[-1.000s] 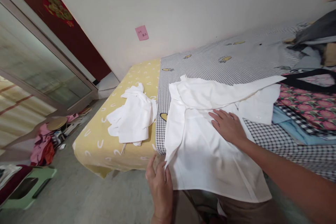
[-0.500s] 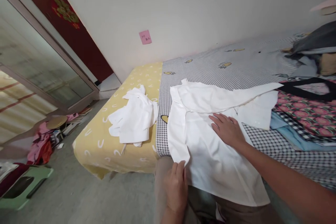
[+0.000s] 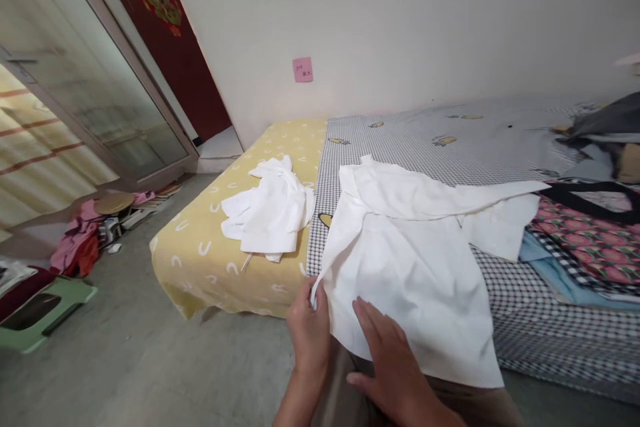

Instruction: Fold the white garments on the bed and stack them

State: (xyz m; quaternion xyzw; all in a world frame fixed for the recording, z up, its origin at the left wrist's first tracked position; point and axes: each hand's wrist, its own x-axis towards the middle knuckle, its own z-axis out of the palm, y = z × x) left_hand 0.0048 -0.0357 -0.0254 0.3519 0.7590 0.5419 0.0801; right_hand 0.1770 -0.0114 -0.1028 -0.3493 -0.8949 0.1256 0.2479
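A white long-sleeved shirt (image 3: 420,267) lies spread over the front edge of the bed, its lower part hanging toward my lap. My left hand (image 3: 310,327) pinches the end of the sleeve on the left side, lifting it slightly. Over the lower front of the shirt is my right hand (image 3: 387,353), its fingers stretched out and the thumb apart, holding nothing. Whether its fingertips touch the cloth I cannot tell. The other sleeve stretches to the right across the checked cover.
Another crumpled white garment (image 3: 275,210) lies on the yellow cover (image 3: 200,253) at left. Folded patterned clothes (image 3: 590,233) are stacked on the checked cover (image 3: 400,140) at right, with dark clothes (image 3: 610,120) behind. A green stool (image 3: 55,310) stands on the floor.
My right hand has moved from the shirt's middle down and left, nearer my left hand. My left hand has shifted left and up with the sleeve end. The view has turned slightly left.
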